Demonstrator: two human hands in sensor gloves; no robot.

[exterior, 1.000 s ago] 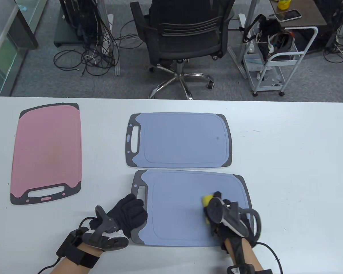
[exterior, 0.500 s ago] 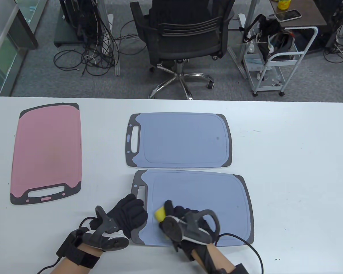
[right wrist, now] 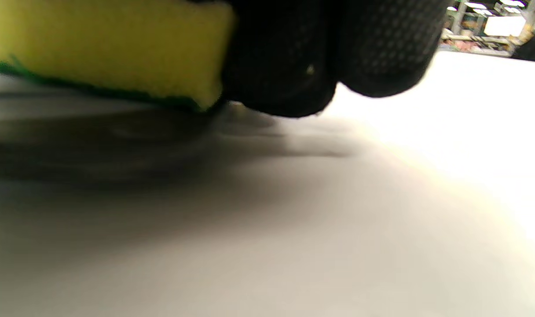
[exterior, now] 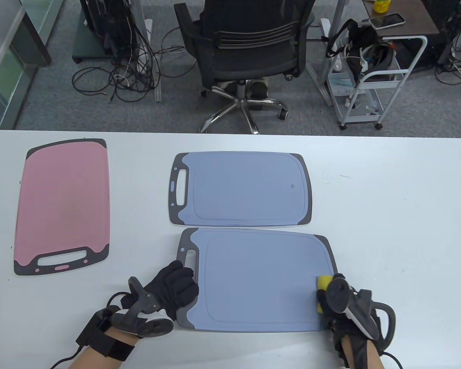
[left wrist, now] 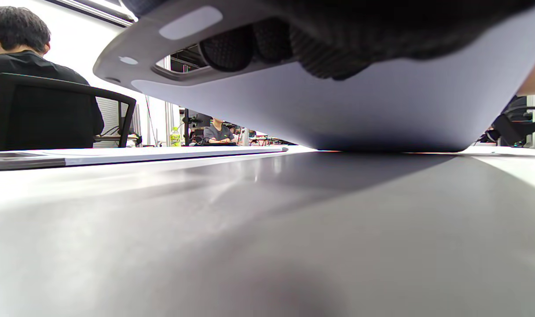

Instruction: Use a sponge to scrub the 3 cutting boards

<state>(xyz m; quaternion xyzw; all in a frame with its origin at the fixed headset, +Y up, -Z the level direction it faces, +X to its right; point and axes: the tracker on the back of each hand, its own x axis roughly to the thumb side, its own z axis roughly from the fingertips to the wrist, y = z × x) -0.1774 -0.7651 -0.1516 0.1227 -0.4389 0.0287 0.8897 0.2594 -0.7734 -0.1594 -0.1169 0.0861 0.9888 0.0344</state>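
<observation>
- Three cutting boards are seen on the white table [exterior: 388, 192]: one pink cutting board [exterior: 63, 203] and two blue ones, the far blue board [exterior: 240, 188] and the near blue board [exterior: 261, 280].
- One yellow sponge [exterior: 323, 286] is counted.
- Two gloved hands are shown, the left hand [exterior: 173, 288] and the right hand [exterior: 349, 311].
- One office chair [exterior: 246, 50] is seen beyond the table.

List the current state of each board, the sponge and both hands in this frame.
near blue cutting board: flat in the table view, left end gripped; the left wrist view shows that end raised.
far blue cutting board: flat, untouched.
pink cutting board: flat, untouched.
sponge: held, at the near board's right edge.
left hand: fingers curled under the board's handle end.
right hand: grips the sponge.
</observation>
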